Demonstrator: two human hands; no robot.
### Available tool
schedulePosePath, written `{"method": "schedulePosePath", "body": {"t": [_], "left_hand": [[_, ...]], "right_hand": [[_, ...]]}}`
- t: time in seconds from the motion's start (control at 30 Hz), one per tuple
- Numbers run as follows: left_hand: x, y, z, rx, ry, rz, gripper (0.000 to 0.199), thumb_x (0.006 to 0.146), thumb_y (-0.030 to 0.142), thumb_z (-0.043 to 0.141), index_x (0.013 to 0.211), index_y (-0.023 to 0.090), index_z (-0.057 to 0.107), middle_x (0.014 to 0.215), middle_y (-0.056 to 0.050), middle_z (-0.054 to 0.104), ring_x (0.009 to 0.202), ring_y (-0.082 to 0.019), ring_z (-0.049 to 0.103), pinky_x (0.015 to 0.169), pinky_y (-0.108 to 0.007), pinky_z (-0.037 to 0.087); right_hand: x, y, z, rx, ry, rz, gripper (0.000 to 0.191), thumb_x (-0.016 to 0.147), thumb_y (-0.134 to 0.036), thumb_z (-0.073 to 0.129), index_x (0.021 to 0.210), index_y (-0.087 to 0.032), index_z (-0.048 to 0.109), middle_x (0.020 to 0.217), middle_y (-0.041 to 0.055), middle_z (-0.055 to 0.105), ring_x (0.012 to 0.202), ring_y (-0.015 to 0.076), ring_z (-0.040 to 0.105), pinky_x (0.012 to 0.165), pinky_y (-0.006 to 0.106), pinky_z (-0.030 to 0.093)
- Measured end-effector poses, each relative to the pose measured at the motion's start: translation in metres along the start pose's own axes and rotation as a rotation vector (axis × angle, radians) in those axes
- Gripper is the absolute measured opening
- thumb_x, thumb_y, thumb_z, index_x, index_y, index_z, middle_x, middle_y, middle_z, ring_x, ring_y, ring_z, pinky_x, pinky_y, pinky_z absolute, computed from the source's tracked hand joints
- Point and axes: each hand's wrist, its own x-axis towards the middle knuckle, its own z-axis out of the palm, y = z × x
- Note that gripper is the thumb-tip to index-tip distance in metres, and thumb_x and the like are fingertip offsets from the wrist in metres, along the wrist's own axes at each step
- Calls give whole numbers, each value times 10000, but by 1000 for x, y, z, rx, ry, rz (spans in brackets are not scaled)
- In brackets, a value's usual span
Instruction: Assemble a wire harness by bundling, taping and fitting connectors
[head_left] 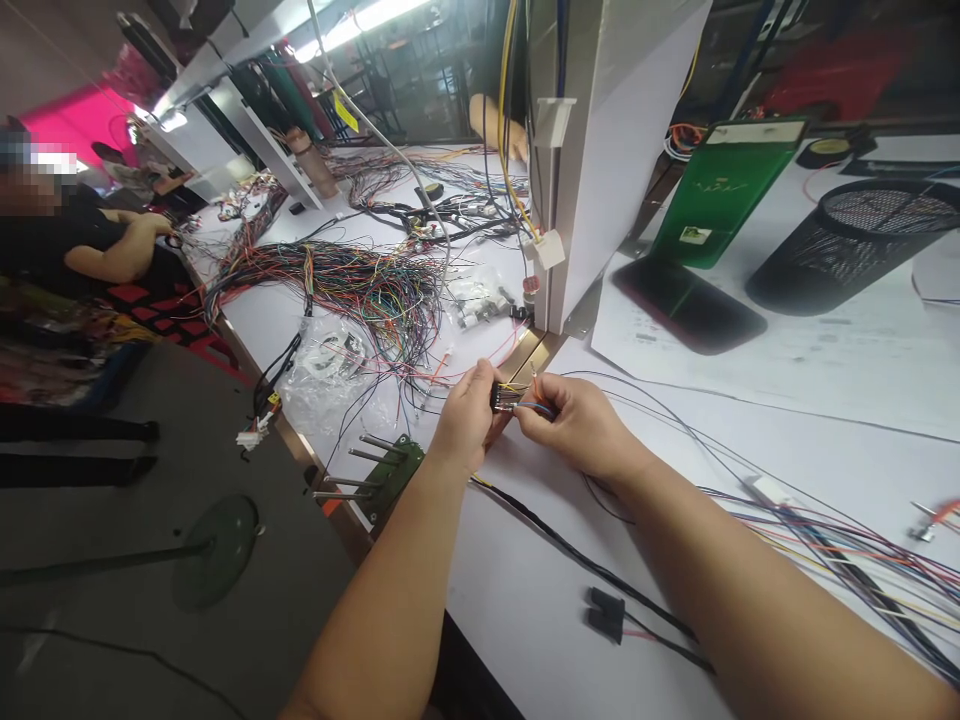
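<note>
My left hand (466,412) is closed around a small dark connector (496,396), with several thin wires running out of it toward the right. Close beside it, my right hand (574,415) pinches a blue wire (534,406) whose metal tip points at the connector. An orange wire end (535,380) sticks up by the right fingertips. Below the hands, a black-sleeved cable (555,540) runs across the white table. Near its lower end lies a black two-part plug (606,614). Part of the connector is hidden by my left fingers.
A large bundle of loose wires (360,280) covers the table's far left, near a clear plastic bag (322,375). A green board with metal posts (382,475) sits at the edge. To the right are a white post (592,150), a black mesh cup (847,245) and more wires (832,550). Other people work beyond.
</note>
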Motion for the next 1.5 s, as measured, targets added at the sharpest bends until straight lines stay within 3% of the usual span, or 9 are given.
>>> {"method": "schedulePosePath", "body": {"t": [0.4, 0.57, 0.83, 1.03, 1.2, 1.33, 1.5], "left_hand": [[1, -1, -2, 39, 21, -10, 341, 907, 472, 483, 714, 190, 473, 461, 81, 352, 299, -52, 261, 311, -172, 173], [2, -6, -3, 97, 41, 30, 360, 900, 488, 508, 718, 178, 497, 537, 67, 387, 411, -56, 328, 418, -176, 289], [4, -13, -6, 133, 79, 66, 395, 836, 561, 574, 730, 183, 531, 576, 51, 398, 500, -91, 368, 500, -207, 348], [3, -12, -4, 110, 46, 76, 387, 845, 546, 573, 753, 172, 535, 609, 43, 437, 505, -77, 392, 459, -179, 327], [4, -11, -3, 75, 1, 72, 382, 869, 536, 541, 760, 171, 512, 563, 61, 409, 451, -58, 371, 449, -159, 352], [5, -11, -3, 61, 7, 66, 373, 878, 528, 530, 771, 172, 511, 550, 63, 409, 440, -57, 371, 449, -156, 363], [4, -10, -3, 73, 10, 67, 394, 866, 543, 540, 746, 169, 510, 534, 63, 394, 436, -57, 364, 426, -147, 316]], "right_hand": [[1, -4, -2, -176, 23, -154, 78, 725, -211, 564, 654, -193, 535, 596, -40, 526, 529, 98, 428, 512, 231, 284], [0, -6, 2, -275, 26, -263, 100, 758, -207, 548, 662, -193, 570, 602, -31, 539, 544, 103, 441, 537, 229, 291], [1, -7, 7, -296, -48, -188, 106, 791, -208, 548, 689, -207, 576, 656, -23, 596, 571, 115, 474, 557, 234, 303], [-1, -5, 1, -43, -31, -199, 50, 835, -246, 564, 807, -209, 581, 725, -17, 593, 642, 127, 492, 617, 243, 375], [0, -2, -4, 285, 11, -161, 133, 879, -329, 577, 909, -200, 579, 819, 7, 620, 694, 137, 527, 672, 275, 435], [0, 2, -4, 355, 92, -142, 208, 807, -357, 686, 919, -201, 606, 791, -8, 598, 650, 122, 490, 637, 272, 430], [-2, 2, -7, 412, 70, -119, 192, 825, -380, 667, 851, -194, 627, 804, 23, 627, 753, 164, 571, 720, 308, 469]]}}
